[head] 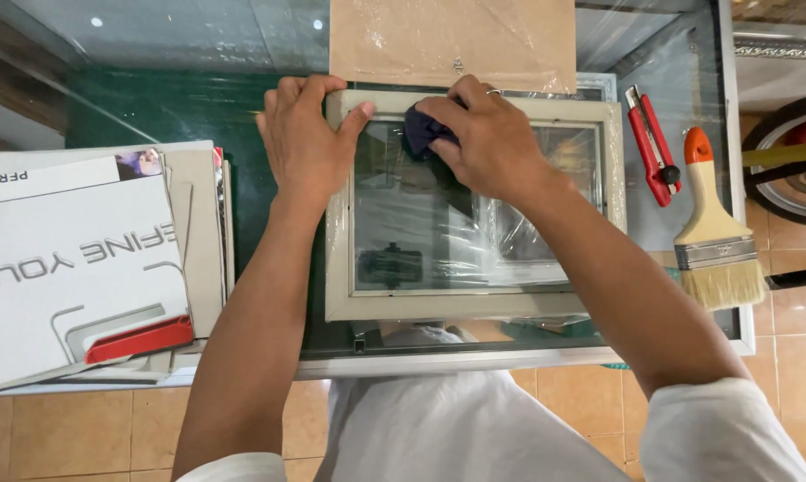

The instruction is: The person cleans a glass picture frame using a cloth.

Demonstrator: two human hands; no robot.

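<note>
A pale picture frame lies flat on the glass desk, partly in clear plastic wrap. The left hand presses spread over its top-left corner; the right hand is closed on a dark cloth against the glass near the top edge — wiping looks barely begun, most of the pane untouched. A brown backing board waits beyond — a cutter and brush lie to the right.

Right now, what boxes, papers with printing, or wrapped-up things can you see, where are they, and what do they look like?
Printed white sheet: left, on top of a stack; flat rectangle, grey lettering, red and grey shapes, small photo at a corner.
Grey boards: under that sheet, edges showing.
Brown backing board: top centre, flat, under clear plastic wrap.
Pale picture frame: centre, rectangular, glass front, clear wrap; left hand and right hand rest on it.
No screens or signs.
</note>
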